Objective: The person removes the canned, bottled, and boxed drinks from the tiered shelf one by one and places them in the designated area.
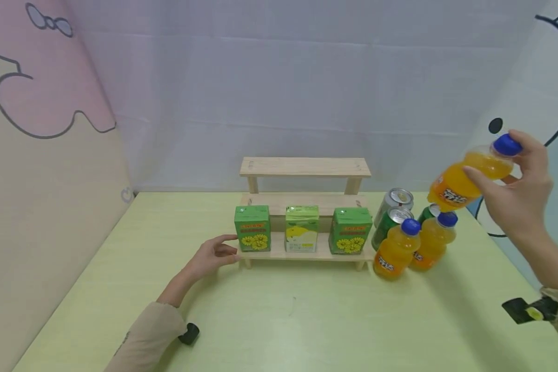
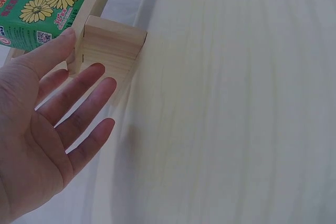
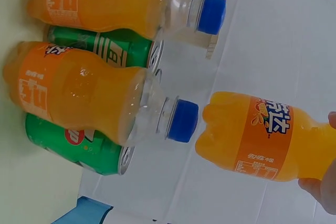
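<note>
My right hand (image 1: 523, 186) holds an orange soda bottle (image 1: 474, 175) by its neck and upper body, tilted in the air with its blue cap up and to the right. Below it, two more orange soda bottles (image 1: 397, 249) stand upright on the table. At the left end of a stepped wooden shelf (image 1: 305, 166), my left hand (image 1: 214, 254) touches the lowest step with its fingers extended; the left wrist view shows the thumb against the wood. Three drink cartons stand along that step: a green carton (image 1: 253, 228), a yellow-green carton (image 1: 302, 229) and another green carton (image 1: 351, 231).
Behind the standing bottles are a silver can (image 1: 394, 200), a green can (image 1: 390, 225) and another green can (image 1: 429, 212), partly hidden. The shelf stands near the back of the pale table (image 1: 279, 320). A white curtain (image 1: 307, 93) hangs behind it.
</note>
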### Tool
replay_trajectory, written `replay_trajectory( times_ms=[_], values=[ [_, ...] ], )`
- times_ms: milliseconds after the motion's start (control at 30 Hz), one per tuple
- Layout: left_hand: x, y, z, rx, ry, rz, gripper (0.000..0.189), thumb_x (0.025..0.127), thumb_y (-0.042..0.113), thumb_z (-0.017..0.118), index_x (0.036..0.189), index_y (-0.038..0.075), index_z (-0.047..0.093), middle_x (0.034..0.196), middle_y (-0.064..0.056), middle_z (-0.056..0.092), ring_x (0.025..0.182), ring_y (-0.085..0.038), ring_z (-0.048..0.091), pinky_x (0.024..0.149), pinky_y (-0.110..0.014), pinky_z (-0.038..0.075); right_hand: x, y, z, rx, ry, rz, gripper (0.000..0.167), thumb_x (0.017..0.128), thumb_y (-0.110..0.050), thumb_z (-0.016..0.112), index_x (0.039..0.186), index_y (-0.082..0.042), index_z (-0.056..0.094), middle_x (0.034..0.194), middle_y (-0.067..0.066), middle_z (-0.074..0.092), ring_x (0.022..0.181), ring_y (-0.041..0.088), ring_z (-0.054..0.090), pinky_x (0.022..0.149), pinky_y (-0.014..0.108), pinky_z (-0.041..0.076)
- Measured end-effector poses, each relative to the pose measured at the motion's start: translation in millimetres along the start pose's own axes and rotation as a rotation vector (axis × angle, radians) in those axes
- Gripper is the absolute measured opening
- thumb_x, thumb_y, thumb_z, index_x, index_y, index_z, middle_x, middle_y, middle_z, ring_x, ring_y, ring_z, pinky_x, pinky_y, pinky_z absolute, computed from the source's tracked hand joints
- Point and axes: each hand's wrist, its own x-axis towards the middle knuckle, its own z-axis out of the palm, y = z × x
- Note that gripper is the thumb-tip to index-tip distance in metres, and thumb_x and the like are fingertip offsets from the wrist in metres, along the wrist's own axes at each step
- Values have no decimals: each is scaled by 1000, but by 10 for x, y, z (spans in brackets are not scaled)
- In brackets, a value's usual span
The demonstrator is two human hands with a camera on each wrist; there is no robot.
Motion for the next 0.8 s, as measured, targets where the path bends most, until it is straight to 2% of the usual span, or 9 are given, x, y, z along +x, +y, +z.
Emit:
replay_trajectory(
  times_ms=[233, 400, 533, 800],
  values=[
    [-3, 2, -5, -2, -10, 24, 54, 85, 15, 65, 131, -1, 42, 108, -22, 62, 103, -32, 58, 91, -50, 41, 18, 113, -103, -62, 20, 24, 63, 83, -3, 63, 136, -24, 34, 108, -29, 34, 100, -6, 38, 88, 10, 37],
    [-9, 7, -6, 11, -7, 17, 54, 85, 14, 64, 131, -2, 42, 108, -22, 62, 103, -32, 58, 91, -51, 40, 19, 171, -171, -65, 16, 51, 63, 85, -4, 60, 137, -24, 31, 110, -29, 33, 106, -2, 39, 95, 16, 35],
    [-7, 4, -9, 8, -6, 20, 54, 85, 14, 64, 131, -2, 42, 108, -22, 62, 103, -33, 58, 91, -51, 40, -26, 235, -213, -88, 11, 89, 63, 86, -7, 59, 139, -25, 29, 111, -29, 31, 111, 2, 38, 98, 18, 33],
    [-5, -9, -12, 5, -9, 28, 54, 85, 14, 64, 131, -2, 42, 108, -23, 62, 102, -32, 58, 91, -51, 40, -140, 391, -255, -102, -4, 149, 62, 87, -7, 58, 139, -25, 29, 112, -29, 30, 108, -3, 33, 98, 17, 31]
  ],
)
